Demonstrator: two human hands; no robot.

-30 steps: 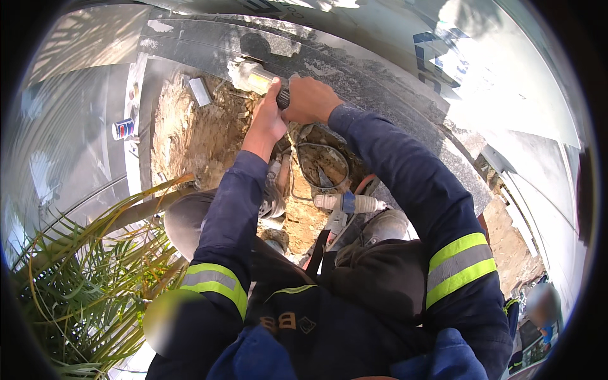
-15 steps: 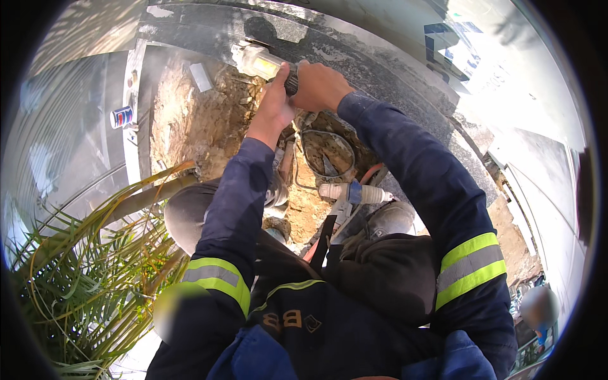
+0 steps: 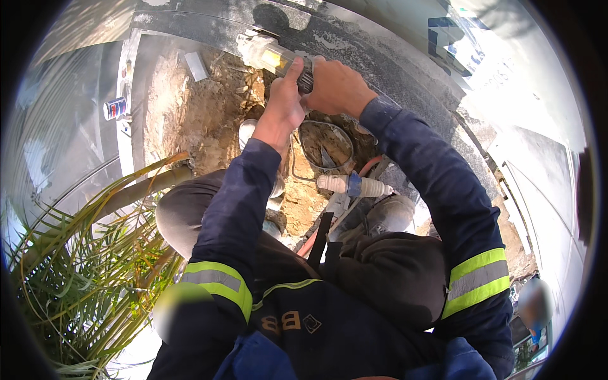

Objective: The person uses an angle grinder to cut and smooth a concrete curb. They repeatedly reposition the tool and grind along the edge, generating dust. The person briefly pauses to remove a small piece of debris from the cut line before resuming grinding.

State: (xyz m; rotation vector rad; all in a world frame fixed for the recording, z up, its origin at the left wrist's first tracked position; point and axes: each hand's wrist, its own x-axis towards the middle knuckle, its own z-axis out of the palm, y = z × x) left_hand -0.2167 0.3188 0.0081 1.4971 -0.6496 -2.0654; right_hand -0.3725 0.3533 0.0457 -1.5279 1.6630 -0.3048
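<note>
Both my hands are closed around a dusty angle grinder (image 3: 273, 57) with a yellow label on its body. My left hand (image 3: 283, 107) grips the near end of the body, thumb pointing up along it. Beside it, my right hand (image 3: 341, 87) wraps the rear of the tool, its fingers partly hidden. The grinder's head lies close to the dark, dust-coated stone edging (image 3: 342, 44); whether its disc touches the stone cannot be made out.
A bucket (image 3: 303, 144) with a trowel (image 3: 327, 157) inside stands in dug soil below my hands. Nearer lie a whitish cylinder with a blue band (image 3: 354, 185) and an orange hose (image 3: 370, 166). Palm fronds (image 3: 95, 278) crowd the left, below a can (image 3: 114, 108).
My hands and the grinder have shifted slightly right along the stone edging. The view has moved a little too. Both hands keep their grip.
</note>
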